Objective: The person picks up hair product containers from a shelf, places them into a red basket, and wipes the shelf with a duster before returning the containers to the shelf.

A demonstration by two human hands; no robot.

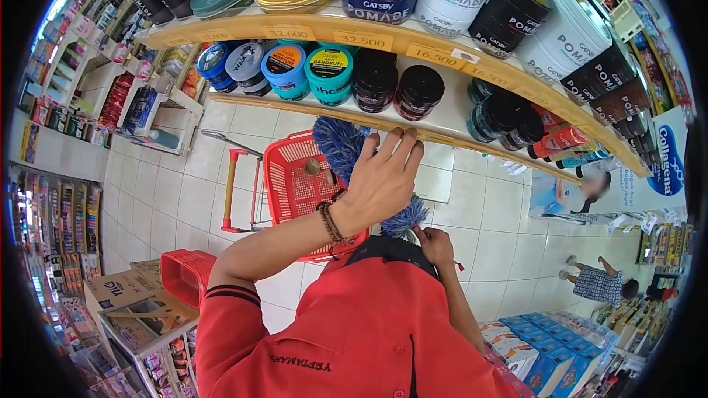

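Notably, the blue duster [341,151] slants lengthwise beneath the left hand [380,183] toward the lower shelf [452,113], its near end gripped by the right hand [436,246]. Left fingers [403,149] are extended, slightly parted, at the shelf's front edge.

- One bare left hand [380,177] and one bare right hand [436,246] are seen.
- Two shaggy blue duster tufts [335,147] are shown.
- One red plastic lattice basket [274,184] is seen beneath.
- Two stacked dark-blue pomade tubs [379,7] are displayed.
- One yellow-lidded turquoise jar [330,75] is shelved.
- One distant person in patterned clothing [599,284] is visible.
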